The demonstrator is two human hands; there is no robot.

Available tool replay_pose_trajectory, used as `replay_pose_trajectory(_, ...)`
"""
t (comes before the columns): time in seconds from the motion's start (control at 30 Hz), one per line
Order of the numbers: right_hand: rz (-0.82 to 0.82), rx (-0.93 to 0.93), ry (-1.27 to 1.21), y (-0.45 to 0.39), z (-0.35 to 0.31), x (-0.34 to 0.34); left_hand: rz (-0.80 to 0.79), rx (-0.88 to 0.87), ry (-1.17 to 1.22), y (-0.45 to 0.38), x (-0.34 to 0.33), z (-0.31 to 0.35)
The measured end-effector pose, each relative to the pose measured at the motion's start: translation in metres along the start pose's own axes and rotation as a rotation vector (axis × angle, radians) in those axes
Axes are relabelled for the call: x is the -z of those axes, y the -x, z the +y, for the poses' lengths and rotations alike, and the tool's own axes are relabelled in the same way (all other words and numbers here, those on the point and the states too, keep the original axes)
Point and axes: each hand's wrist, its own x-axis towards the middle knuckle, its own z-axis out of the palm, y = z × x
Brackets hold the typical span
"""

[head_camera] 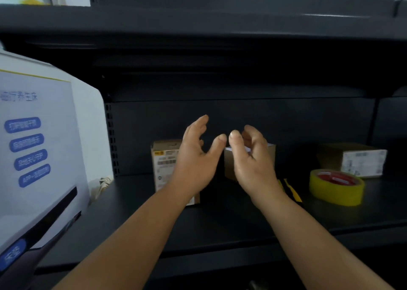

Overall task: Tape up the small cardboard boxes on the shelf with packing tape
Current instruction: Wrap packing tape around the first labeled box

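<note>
Both arms reach into the dark shelf (220, 219). The left hand (196, 157) is spread wide, fingers apart, holding nothing, in front of a small upright box (164, 164). That box carries a white shipping label with a yellow strip at the top and a barcode below; the print is too blurred to read.

The right hand (251, 160) is loosely curled, thumb up near the left thumb, nothing in its grip. Just behind it stands a second box (269, 155), plain brown, with a white patch on top. Whether the fingers touch it cannot be told.

Further right, a roll of yellow tape (335, 186) lies flat on the shelf, its core red with white lettering that I can't make out. Behind it sits a third box (352, 158), lying long, with white labels on its face, unreadable. A yellow and black item (291, 190) lies between the tape and the right wrist.

At the left edge leans a white sign (39, 153) with blue buttons bearing Chinese text, one starting "APP+".
</note>
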Motion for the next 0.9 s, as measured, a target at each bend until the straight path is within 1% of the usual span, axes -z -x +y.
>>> replay_pose_trajectory(0.1, 0.054, -0.026, 0.032, -0.004, 0.008, 0.02, -0.045, -0.003, -0.001, -0.002, -0.028, -0.001)
replay_pose_trajectory(0.23, 0.134, -0.061, 0.066, -0.01, 0.03, 0.05, -0.136, 0.044, 0.001, -0.001, -0.069, -0.002)
replay_pose_trajectory(0.4, 0.154, -0.138, 0.179, -0.016, 0.061, 0.084, -0.255, 0.087, -0.011, 0.0, -0.114, -0.008)
replay_pose_trajectory(0.47, 0.153, -0.173, 0.285, -0.022, 0.073, 0.099, -0.285, 0.118, -0.002, 0.0, -0.128, -0.009)
replay_pose_trajectory(0.53, 0.104, -0.216, 0.485, -0.027, 0.083, 0.114, -0.312, 0.15, 0.005, -0.002, -0.138, -0.01)
replay_pose_trajectory(0.63, -0.078, -0.295, 0.852, -0.033, 0.096, 0.132, -0.378, 0.192, -0.009, -0.003, -0.15, -0.012)
replay_pose_trajectory(0.7, -0.147, -0.333, 0.999, -0.036, 0.101, 0.137, -0.416, 0.203, -0.041, -0.004, -0.154, -0.014)
replay_pose_trajectory(0.77, -0.148, -0.333, 1.047, -0.039, 0.104, 0.14, -0.434, 0.202, -0.088, -0.007, -0.157, -0.017)
replay_pose_trajectory(0.9, -0.102, -0.334, 1.035, -0.042, 0.103, 0.145, -0.424, 0.211, -0.095, -0.013, -0.155, -0.018)
